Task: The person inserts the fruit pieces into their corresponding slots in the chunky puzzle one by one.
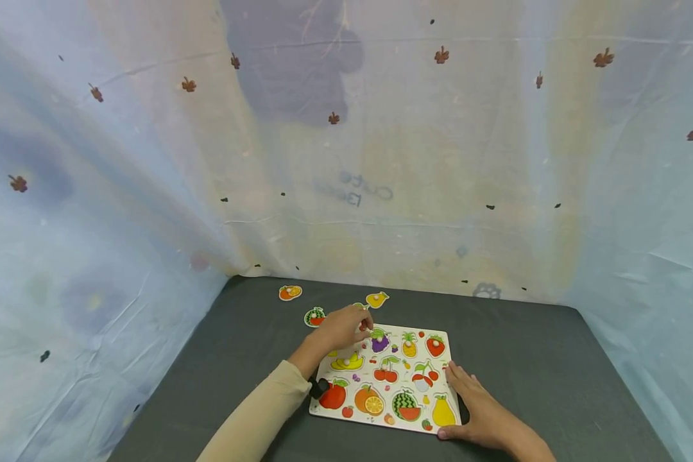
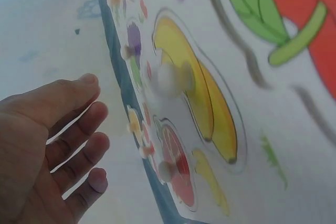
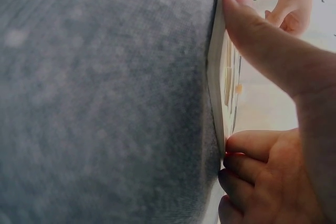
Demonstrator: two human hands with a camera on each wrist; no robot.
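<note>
A white fruit puzzle board [image 1: 404, 378] lies on the dark cloth, with knobbed pieces such as a banana [image 1: 346, 362], grapes [image 1: 380, 342] and a pear [image 1: 443, 412]. Over its back left part hovers my left hand [image 1: 342, 328]. In the left wrist view that hand [image 2: 52, 140] has loosely bent, separated fingers and nothing between them. My right hand [image 1: 485, 414] rests on the board's right side, thumb at the front corner and extended fingers along the right edge. The right wrist view shows the thumb [image 3: 262, 40] against the board's edge [image 3: 216, 72].
Behind the board lie loose pieces: an orange [image 1: 290, 293], a watermelon [image 1: 314, 316] and a yellow fruit [image 1: 377, 299]. Another piece beside the yellow one is partly hidden by my left hand. A pale patterned curtain [image 1: 404, 160] hangs around the dark table surface [image 1: 525, 359].
</note>
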